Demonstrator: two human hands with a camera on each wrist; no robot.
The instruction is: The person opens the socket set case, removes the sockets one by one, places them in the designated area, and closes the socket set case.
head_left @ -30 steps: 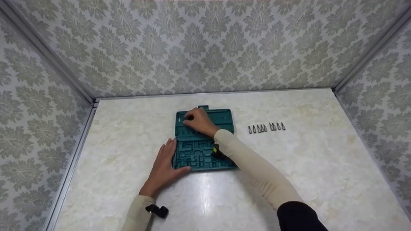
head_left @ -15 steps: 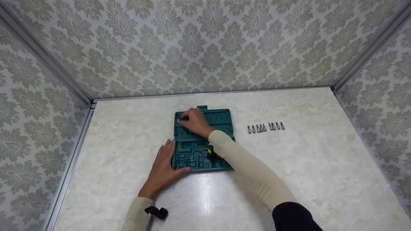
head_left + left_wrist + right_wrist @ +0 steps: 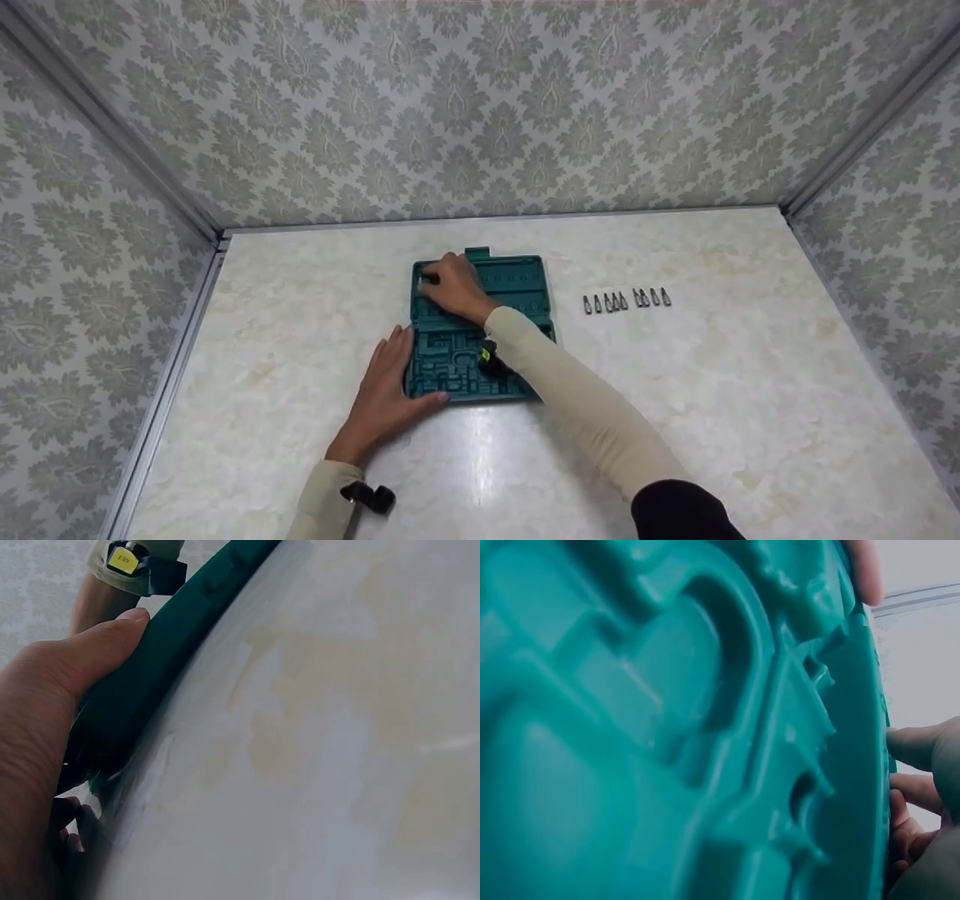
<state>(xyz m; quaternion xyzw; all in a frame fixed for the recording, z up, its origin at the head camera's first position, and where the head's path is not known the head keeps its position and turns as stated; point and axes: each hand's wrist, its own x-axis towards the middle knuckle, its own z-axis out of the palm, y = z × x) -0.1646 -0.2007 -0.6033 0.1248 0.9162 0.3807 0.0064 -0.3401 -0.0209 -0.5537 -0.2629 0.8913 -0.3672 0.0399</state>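
Observation:
A green plastic tool case [image 3: 450, 360] lies unfolded flat on the table, its moulded slots facing up. My left hand [image 3: 384, 394] rests against its left side, fingers straight along the edge and thumb [image 3: 124, 634] on the front rim. Over the far half, my right hand [image 3: 454, 285] has its fingers bent at the upper left slots. Thumb and forefinger pinch a small metal screwdriver bit there; the fingers mostly hide it. In the right wrist view, the fingers [image 3: 919, 791] show beyond the case's wall, and the bit is out of sight.
Several small metal bits [image 3: 615, 302] lie in a loose row on the pale marbled table [image 3: 750, 375], right of the case. A patterned wall [image 3: 480, 112] stands behind the table's far edge. The right forearm [image 3: 585, 397] crosses over the case's near half.
My right hand has shifted slightly left, its fingertips now at the upper left corner of the case. My left hand keeps its place on the case's edge.

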